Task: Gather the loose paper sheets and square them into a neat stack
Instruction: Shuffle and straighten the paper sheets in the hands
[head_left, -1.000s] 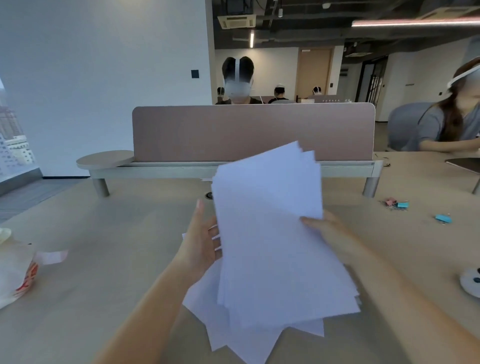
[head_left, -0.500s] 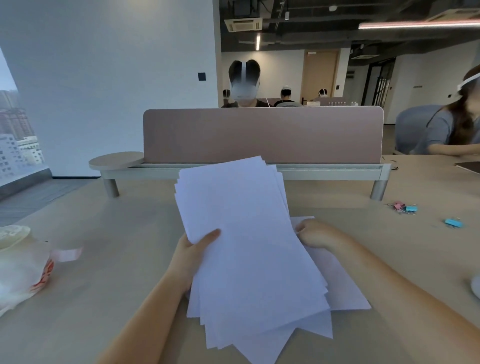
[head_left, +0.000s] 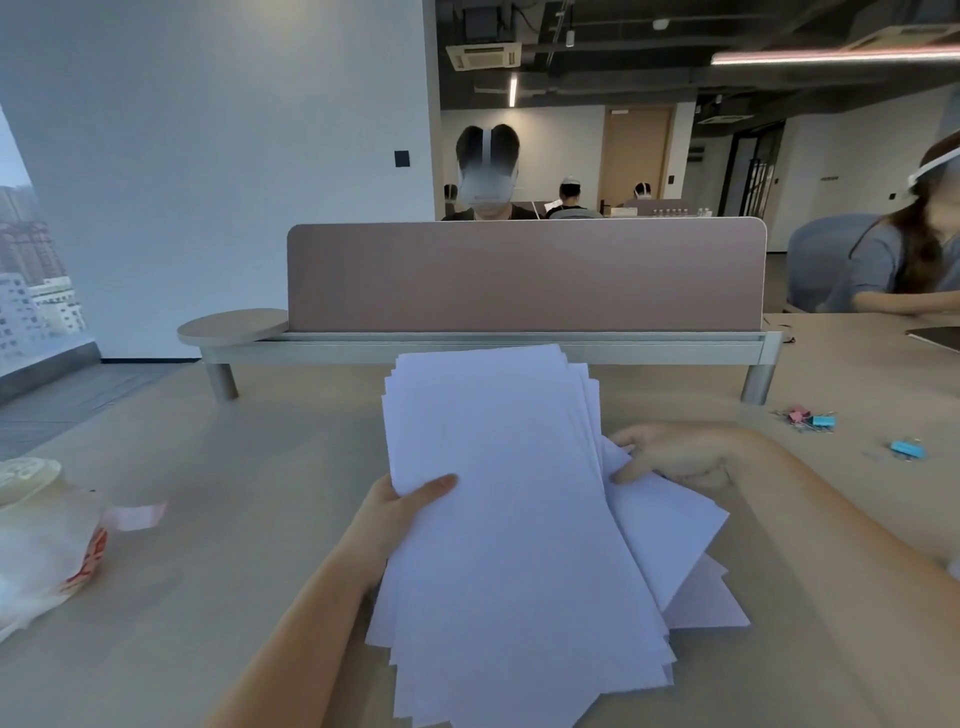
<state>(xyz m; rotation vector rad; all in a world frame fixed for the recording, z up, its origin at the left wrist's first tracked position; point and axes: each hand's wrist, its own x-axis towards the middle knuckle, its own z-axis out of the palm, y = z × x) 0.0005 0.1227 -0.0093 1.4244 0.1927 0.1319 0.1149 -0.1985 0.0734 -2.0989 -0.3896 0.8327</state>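
A thick bundle of white paper sheets is held above the beige desk, its edges uneven and fanned at top and bottom. My left hand grips the bundle's left edge, thumb on top. Two or three more white sheets stick out askew from under the bundle on the right. My right hand rests at the right side, fingers pinching the upper edge of those loose sheets.
A pink desk divider on a grey rail stands behind the paper. Pink and blue binder clips and one blue clip lie at the right. A white plastic bag sits at the left. People sit opposite and at the right.
The bundle has swung from tilting right to pointing nearly straight away from me. My left hand took hold of its left edge; my right hand moved off the bundle onto the loose sheets.
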